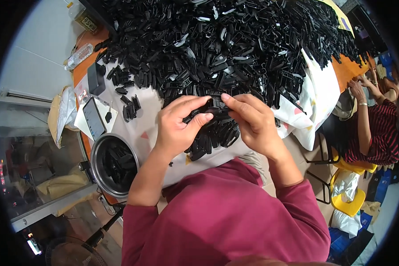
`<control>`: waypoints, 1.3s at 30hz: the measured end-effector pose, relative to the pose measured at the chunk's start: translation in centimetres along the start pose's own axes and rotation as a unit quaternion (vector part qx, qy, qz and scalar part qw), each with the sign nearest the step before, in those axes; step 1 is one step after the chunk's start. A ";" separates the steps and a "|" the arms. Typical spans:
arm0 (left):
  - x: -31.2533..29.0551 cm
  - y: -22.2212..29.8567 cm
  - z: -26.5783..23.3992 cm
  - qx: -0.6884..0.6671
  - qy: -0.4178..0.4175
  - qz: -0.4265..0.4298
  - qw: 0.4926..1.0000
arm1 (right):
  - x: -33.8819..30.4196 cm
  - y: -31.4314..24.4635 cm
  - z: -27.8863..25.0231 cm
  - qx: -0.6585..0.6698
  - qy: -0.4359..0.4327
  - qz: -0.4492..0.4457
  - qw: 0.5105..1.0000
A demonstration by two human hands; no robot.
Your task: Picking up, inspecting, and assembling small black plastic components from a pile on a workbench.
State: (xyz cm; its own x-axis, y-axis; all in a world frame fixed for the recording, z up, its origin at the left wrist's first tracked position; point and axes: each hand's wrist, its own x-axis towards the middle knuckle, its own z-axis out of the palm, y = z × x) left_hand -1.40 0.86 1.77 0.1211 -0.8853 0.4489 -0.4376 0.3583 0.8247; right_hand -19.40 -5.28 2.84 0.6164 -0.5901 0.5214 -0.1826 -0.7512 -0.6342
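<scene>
Black plastic parts (115, 162) sit in a metal bowl (95, 166) at left, its wall likely containing them; rightward, left hand (176, 126) and right hand (258, 125) pinch one small part (216, 103) from either side, apparently for steadiness, above the tabletop (147, 116).

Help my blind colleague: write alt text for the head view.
Left hand and right hand hold a small black part before a big heap of black parts. A metal bowl and phone lie left; a co-worker is at right.
</scene>
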 end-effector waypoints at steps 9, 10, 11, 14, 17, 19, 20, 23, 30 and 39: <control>-1.5 -0.2 4.4 -0.388 0.090 -0.245 0.884 | -1.7 0.1 3.5 0.000 0.130 0.021 0.991; -1.6 -0.3 3.9 -0.389 0.089 -0.259 0.880 | -1.5 -0.3 3.3 0.057 0.118 0.061 0.990; -2.0 -0.2 3.3 -0.445 0.049 -0.254 0.857 | -2.0 -0.1 3.7 0.213 0.113 0.199 0.950; -3.3 -0.2 2.4 -0.480 0.068 -0.280 0.829 | -2.9 0.0 4.5 0.274 0.037 0.240 0.931; -5.4 -0.7 0.7 -0.501 0.061 -0.250 0.826 | -2.9 -1.3 5.5 0.314 -0.014 0.223 0.923; -5.9 0.1 -0.2 -0.439 0.103 -0.263 0.853 | -1.8 -0.3 5.7 0.401 -0.075 0.237 0.882; -6.0 0.7 -1.0 -0.437 0.106 -0.266 0.853 | -0.3 0.9 4.6 0.233 -0.120 0.120 0.957; -7.1 0.8 -5.5 0.200 0.154 -0.243 0.937 | 2.1 6.2 3.6 -0.172 -0.006 0.099 0.980; -12.1 -1.4 -13.0 0.513 0.140 -0.289 0.796 | 3.8 8.9 2.8 -0.362 -0.137 0.012 0.922; 0.4 -3.9 0.5 0.321 -0.034 -0.031 0.946 | 1.5 9.5 0.0 -0.051 0.082 0.244 0.965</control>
State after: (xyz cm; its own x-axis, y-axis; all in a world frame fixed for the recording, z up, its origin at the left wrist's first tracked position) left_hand -0.07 -1.07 -1.39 0.1159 -0.9240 0.3644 -0.8848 0.0706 0.4606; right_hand -20.25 -13.31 -2.39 0.3097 -0.9134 0.2641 -0.4999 -0.3927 -0.7720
